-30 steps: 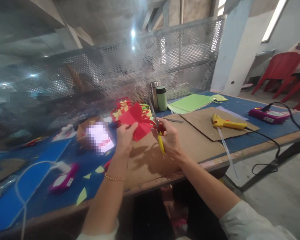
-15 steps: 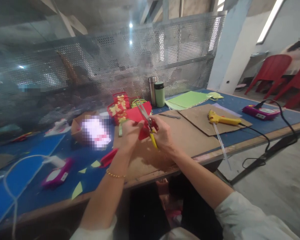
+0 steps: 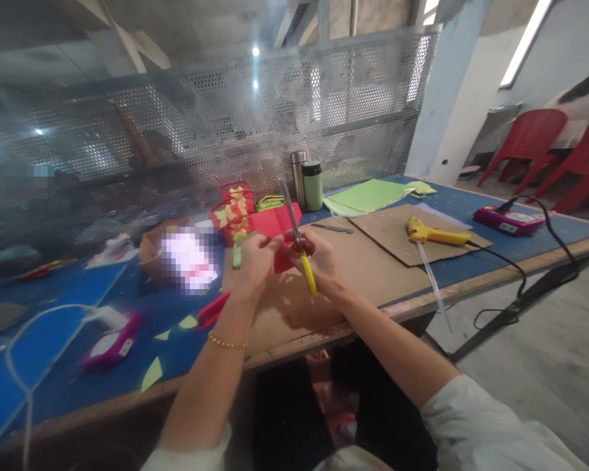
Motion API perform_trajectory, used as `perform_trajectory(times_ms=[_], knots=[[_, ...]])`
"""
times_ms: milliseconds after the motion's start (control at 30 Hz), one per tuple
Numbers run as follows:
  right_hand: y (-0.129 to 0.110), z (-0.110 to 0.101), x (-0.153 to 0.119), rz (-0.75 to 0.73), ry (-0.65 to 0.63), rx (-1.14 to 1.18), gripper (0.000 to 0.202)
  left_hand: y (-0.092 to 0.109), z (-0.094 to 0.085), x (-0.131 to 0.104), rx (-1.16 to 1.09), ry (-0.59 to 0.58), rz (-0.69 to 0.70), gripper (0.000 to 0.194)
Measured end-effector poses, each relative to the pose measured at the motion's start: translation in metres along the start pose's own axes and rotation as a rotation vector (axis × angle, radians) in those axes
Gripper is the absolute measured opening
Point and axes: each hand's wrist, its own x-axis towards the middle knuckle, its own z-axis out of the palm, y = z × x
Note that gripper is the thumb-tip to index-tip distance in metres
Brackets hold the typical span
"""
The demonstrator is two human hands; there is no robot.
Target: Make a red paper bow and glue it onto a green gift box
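Observation:
My left hand point(image 3: 256, 260) is closed on a piece of red paper point(image 3: 283, 259) above the brown cardboard. In my right hand point(image 3: 320, 263) are scissors point(image 3: 309, 273) with yellow handles; their blades point up and away, beside the red paper. Whether the blades touch the paper is hard to tell. Behind my hands, a red sheet point(image 3: 271, 224) lies beside red pieces with yellow bows point(image 3: 235, 208). A light green object point(image 3: 237, 254) is just left of my left hand.
A yellow glue gun point(image 3: 436, 234) rests on cardboard point(image 3: 383, 229) at the right, its cable running to a purple box point(image 3: 508, 220). Two bottles point(image 3: 313, 186) stand behind. Another purple box point(image 3: 112, 341), green scraps point(image 3: 152, 374) and a cardboard box point(image 3: 152, 252) are at the left.
The scissors have turned more upright and their handles have shifted slightly right with my right hand. My left hand has barely moved.

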Motion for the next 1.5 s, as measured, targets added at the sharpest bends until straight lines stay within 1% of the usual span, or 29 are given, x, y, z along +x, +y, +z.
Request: perform_trajectory(times_ms=[100,233,300,400,467,533,600,733,767,833,933,1000,1100,1267,1400,1500], knots=[[-0.001,0.000,0.000,-0.002,0.012,0.018,0.035,-0.001,0.000,0.002,-0.067,-0.024,-0.033,0.039],[-0.002,-0.002,0.001,-0.027,0.039,-0.050,0.035,0.000,0.003,0.004,-0.178,-0.094,-0.071,0.028],[-0.003,-0.004,0.002,-0.017,0.040,-0.040,0.038,0.004,0.003,0.003,-0.246,-0.167,-0.084,0.025],[-0.007,-0.007,0.005,0.009,0.055,0.018,0.043,0.012,0.001,-0.001,-0.379,-0.338,-0.079,0.026],[-0.010,-0.009,0.007,0.051,0.070,0.040,0.044,0.018,-0.001,-0.003,-0.471,-0.435,-0.084,0.032],[-0.013,-0.010,0.007,0.105,0.098,0.067,0.042,0.022,-0.004,-0.004,-0.529,-0.473,-0.101,0.041],[-0.015,-0.010,0.007,0.139,0.121,0.096,0.043,0.024,-0.007,-0.004,-0.518,-0.469,-0.125,0.040],[-0.019,-0.011,0.007,0.146,0.104,0.122,0.049,0.023,-0.008,-0.003,-0.392,-0.489,-0.198,0.014],[-0.019,-0.011,0.007,0.147,0.095,0.125,0.051,0.023,-0.007,-0.003,-0.366,-0.495,-0.205,0.015],[-0.018,-0.012,0.006,0.147,0.072,0.124,0.054,0.021,-0.005,-0.004,-0.336,-0.492,-0.192,0.023],[-0.015,-0.012,0.007,0.140,0.034,0.104,0.055,0.019,-0.002,-0.004,-0.342,-0.457,-0.142,0.033],[-0.014,-0.012,0.007,0.129,0.019,0.086,0.053,0.017,-0.001,-0.004,-0.348,-0.420,-0.117,0.036],[-0.015,-0.012,0.007,0.098,0.017,0.091,0.051,0.016,-0.002,-0.003,-0.363,-0.380,-0.091,0.036],[-0.018,-0.012,0.008,0.037,0.034,0.037,0.048,0.013,-0.004,-0.001,-0.368,-0.364,-0.065,0.032],[-0.015,-0.011,0.008,-0.049,0.045,-0.038,0.047,0.008,-0.004,0.003,-0.384,-0.315,-0.099,0.036],[-0.012,-0.010,0.008,-0.071,0.040,-0.080,0.048,0.004,-0.005,0.005,-0.387,-0.272,-0.110,0.035]])
